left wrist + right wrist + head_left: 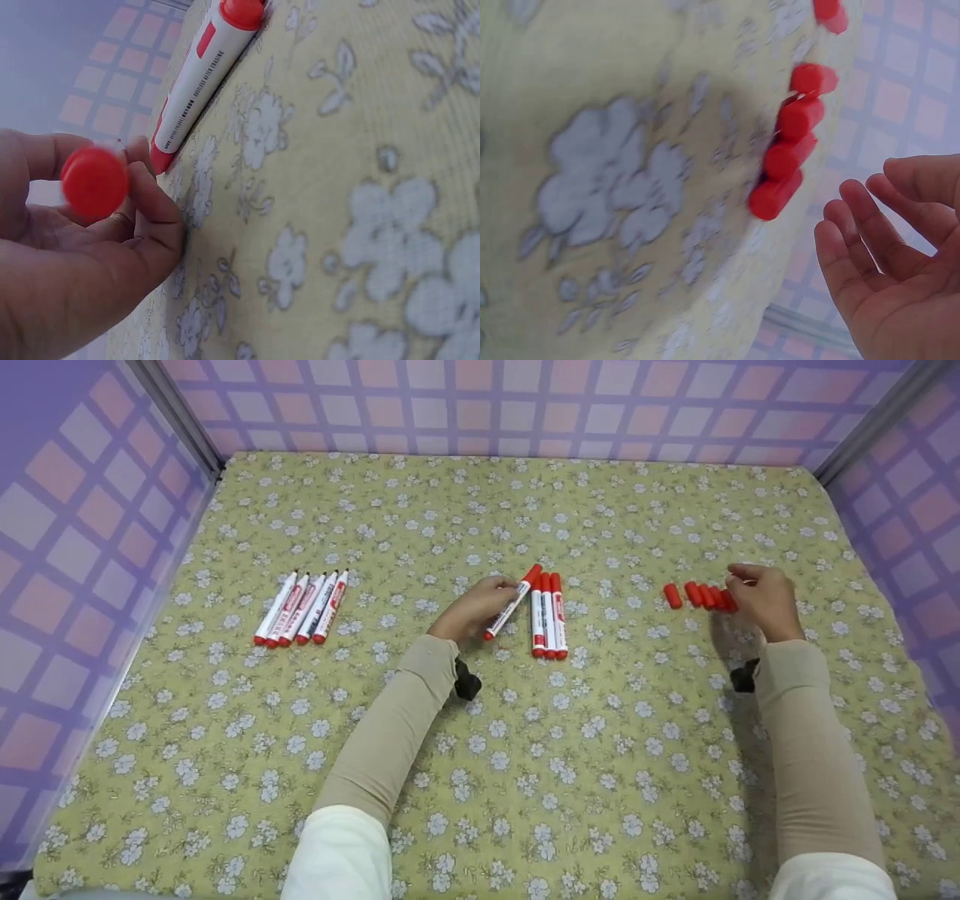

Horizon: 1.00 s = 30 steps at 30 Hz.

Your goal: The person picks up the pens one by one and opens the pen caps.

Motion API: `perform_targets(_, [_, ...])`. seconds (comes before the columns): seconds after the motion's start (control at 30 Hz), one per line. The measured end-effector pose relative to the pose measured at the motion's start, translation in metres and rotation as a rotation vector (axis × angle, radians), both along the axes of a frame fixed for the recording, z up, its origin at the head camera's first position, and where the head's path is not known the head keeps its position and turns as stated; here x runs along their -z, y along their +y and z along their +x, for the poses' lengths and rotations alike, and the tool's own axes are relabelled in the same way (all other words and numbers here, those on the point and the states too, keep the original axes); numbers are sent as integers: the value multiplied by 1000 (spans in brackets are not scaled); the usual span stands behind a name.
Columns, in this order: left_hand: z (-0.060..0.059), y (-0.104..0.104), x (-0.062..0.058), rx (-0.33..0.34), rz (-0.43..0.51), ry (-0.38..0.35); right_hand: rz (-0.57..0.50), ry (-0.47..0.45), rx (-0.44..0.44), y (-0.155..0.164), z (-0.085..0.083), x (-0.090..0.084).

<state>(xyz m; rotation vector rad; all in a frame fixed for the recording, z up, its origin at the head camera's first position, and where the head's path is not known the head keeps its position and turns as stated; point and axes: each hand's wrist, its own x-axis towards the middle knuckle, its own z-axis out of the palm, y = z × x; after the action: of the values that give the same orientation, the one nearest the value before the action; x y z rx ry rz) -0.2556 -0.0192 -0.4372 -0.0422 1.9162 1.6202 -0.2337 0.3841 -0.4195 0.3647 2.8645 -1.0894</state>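
My left hand (pixel 480 604) pinches a capped red marker (pixel 513 604), its red cap pointing up and to the right. In the left wrist view the round red end of that marker (pixel 95 182) faces the camera between thumb and fingers. Just right of it lie several capped markers (pixel 550 619) side by side. My right hand (pixel 766 594) hovers at the right end of a row of loose red caps (pixel 709 596). The right wrist view shows its fingers (pixel 866 225) relaxed and apart from the caps (pixel 784 161), holding nothing.
At the left, several uncapped white markers (pixel 301 607) lie in a row, their red ends toward me. A yellow flowered cloth (pixel 585 780) covers the table. Checkered purple panels (pixel 517 409) stand along the back and both sides.
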Motion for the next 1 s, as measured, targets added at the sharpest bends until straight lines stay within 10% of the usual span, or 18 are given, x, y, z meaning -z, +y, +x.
perform_targets(0.33, [-3, -8, -6, 49, 1, 52, -5, 1, -146, -25, 0, -17])
perform_targets(1.0, [12, -19, -23, 181, -139, 394, -52, 71, -492, -94, 6, -37])
